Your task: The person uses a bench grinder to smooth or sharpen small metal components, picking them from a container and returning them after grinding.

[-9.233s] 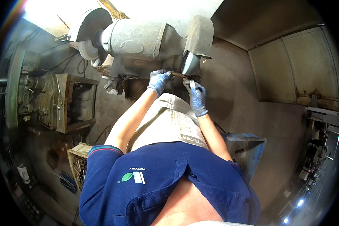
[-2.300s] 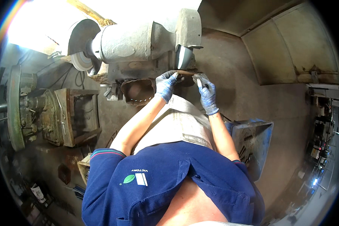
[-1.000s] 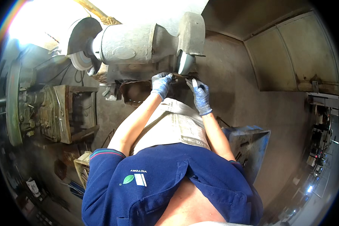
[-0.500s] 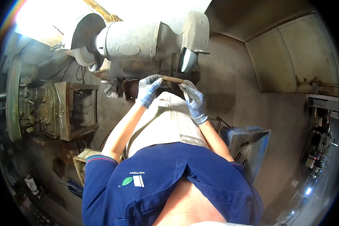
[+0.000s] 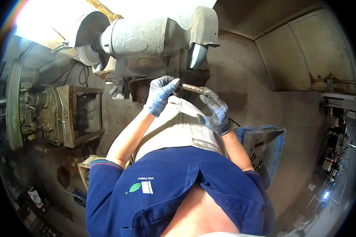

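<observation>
A short, narrow metal tube (image 5: 192, 88) with a row of small dark holes along its side lies nearly level in front of me, its right end slightly lower. My left hand (image 5: 161, 96), in a blue and grey work glove, pinches its left end between thumb and fingers. The gloved right hand (image 5: 216, 112) has its fingertips at the tube's other end. Its thumb stands well apart below, so that hand is open. Just beyond both hands is a bench grinder (image 5: 140, 37), with a pale wheel (image 5: 88, 55) on the left and another wheel (image 5: 198, 56) under the right guard.
Printed, paper-like sheeting (image 5: 174, 126) covers my lap. A blue-edged bin (image 5: 263, 148) stands at my right, and a pale crate (image 5: 84, 170) at my left. Farther left is a greasy machine (image 5: 47, 114) with a metal frame. A large cabinet (image 5: 308, 59) stands far right.
The tube has tilted, its right end dropping, and its row of holes now shows. My right hand has moved right and toward me, its thumb opening away. The left hand still grips the tube.
</observation>
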Tool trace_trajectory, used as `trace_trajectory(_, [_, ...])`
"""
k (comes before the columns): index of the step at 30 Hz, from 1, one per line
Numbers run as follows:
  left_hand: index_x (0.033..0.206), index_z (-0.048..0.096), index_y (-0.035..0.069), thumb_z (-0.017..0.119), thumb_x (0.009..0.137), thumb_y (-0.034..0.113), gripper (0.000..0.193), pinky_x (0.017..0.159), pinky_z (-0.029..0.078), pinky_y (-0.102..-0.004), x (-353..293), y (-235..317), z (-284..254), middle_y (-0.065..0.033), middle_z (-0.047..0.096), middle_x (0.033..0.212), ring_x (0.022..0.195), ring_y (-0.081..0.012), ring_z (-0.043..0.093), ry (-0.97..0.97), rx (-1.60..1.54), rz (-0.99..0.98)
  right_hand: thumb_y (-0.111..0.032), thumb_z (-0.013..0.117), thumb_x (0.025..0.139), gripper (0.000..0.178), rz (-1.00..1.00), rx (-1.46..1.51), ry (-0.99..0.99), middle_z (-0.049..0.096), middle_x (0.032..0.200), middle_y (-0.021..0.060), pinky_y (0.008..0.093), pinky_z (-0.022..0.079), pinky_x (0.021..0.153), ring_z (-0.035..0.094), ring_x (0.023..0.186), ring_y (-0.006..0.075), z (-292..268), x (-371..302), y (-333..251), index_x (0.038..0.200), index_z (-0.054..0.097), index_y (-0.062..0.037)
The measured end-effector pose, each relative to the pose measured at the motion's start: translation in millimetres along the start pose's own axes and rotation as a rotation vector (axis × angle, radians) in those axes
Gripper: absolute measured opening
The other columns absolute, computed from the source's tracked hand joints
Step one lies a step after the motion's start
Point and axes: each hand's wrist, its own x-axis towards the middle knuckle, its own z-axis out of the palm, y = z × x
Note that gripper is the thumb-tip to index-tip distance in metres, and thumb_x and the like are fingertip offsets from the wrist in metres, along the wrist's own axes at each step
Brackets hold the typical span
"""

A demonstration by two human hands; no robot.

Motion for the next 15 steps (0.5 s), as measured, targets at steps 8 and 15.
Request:
trace_trajectory(8, [0.091,0.062,-0.003,0.064,0.084,0.009,0.015,0.065,0.049,-0.0210,9,-16,-1,-0.0037,0.063,0.078,0.067,-0.0074,0.056,0.018,0.329,0.252,-0.018,0.060,0.085,0.035,0.379,0.583,0.238,0.051,0.123,0.0184,0.0377,0.046,0.092,0.055,0.109,0.0267,24,-13,9,0.113,0.058,0.0038])
trace_trajectory(15, [0.095,0.062,-0.003,0.063,0.084,0.005,0.013,0.066,0.049,-0.0201,22,-34,-3,-0.0035,0.063,0.082,0.070,-0.0076,0.057,0.046,0.108,0.084,-0.006,0.060,0.082,0.027,0.192,0.084,0.189,0.057,0.119,0.0134,0.0317,0.041,0.096,0.054,0.112,0.0245,21,-6,26,0.109,0.064,-0.0041])
